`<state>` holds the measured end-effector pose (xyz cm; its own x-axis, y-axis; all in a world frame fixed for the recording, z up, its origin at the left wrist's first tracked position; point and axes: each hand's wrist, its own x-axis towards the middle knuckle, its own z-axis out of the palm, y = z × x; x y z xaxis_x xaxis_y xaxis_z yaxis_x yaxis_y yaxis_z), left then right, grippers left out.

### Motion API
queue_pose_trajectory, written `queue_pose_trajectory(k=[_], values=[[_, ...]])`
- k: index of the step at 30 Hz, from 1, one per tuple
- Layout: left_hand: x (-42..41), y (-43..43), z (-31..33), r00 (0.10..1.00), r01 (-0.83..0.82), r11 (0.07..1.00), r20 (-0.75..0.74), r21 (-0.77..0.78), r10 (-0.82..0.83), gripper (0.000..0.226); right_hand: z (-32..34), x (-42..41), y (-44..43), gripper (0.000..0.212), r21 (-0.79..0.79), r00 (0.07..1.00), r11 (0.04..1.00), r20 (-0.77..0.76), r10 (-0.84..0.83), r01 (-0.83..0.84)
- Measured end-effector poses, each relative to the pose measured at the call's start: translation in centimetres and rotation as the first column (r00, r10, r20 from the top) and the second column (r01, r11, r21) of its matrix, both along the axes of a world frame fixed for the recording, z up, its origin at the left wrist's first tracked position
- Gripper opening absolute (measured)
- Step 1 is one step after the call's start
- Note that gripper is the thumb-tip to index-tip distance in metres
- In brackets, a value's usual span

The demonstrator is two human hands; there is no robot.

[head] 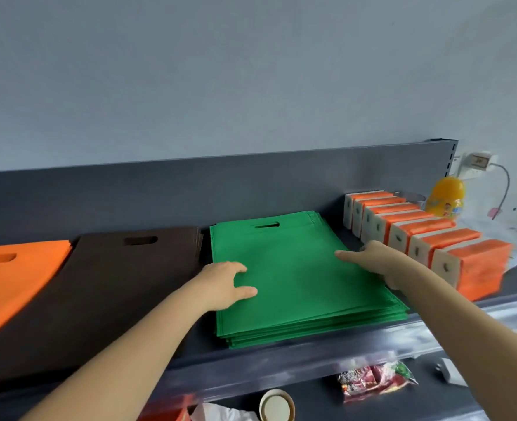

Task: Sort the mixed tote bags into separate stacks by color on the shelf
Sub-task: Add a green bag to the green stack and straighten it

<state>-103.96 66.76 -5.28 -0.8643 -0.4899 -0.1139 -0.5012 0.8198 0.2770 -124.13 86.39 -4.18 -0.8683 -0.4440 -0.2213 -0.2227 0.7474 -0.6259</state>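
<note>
Head view: left hand [225, 282] and right hand [372, 259] press flat with relaxed fingers on the green stack [296, 281], right of the brown stack [99, 287] and orange stack [11, 275]. Squaring seems underway; next, probably align its edges.

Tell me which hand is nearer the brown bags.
Left. The left hand rests on the green stack, at its left edge beside the brown bags; the right hand is at its right edge.

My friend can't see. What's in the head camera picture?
Both hands touch a green stack of tote bags on a shelf: left hand on its left side, right hand at its right edge. A brown stack and an orange stack lie left of it.
</note>
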Motion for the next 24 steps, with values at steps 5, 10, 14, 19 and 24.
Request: queue_pose_trajectory(k=[5,10,14,19,24], values=[[-0.5,0.4,-0.1,0.999,0.032,0.999,0.044,-0.015,-0.031,0.065,-0.4,-0.9,-1.0,0.09,-0.103,0.986,0.994,0.164,-0.017,0.035],[-0.6,0.0,-0.5,0.999,0.047,0.999,0.027,-0.015,-0.047,0.065,-0.7,-1.6,-0.9,0.088,-0.235,0.923,0.966,0.384,-0.012,0.111],[-0.6,-0.3,-0.8,0.998,0.064,0.998,0.021,-0.016,-0.064,0.066,0.2,-1.1,-0.8,0.08,-0.287,0.918,0.957,0.39,0.069,0.05],[-0.5,-1.3,-1.3,0.997,0.07,0.994,-0.021,0.083,-0.069,0.07,0.8,0.2,-0.8,0.036,-0.436,0.953,0.899,0.29,0.087,0.051],[-0.6,-2.5,-0.4,0.861,-0.099,0.679,-0.279,0.727,0.424,0.111,3.2,2.0,1.4,0.035,-0.736,0.957,0.673,0.238,0.166,0.066]])
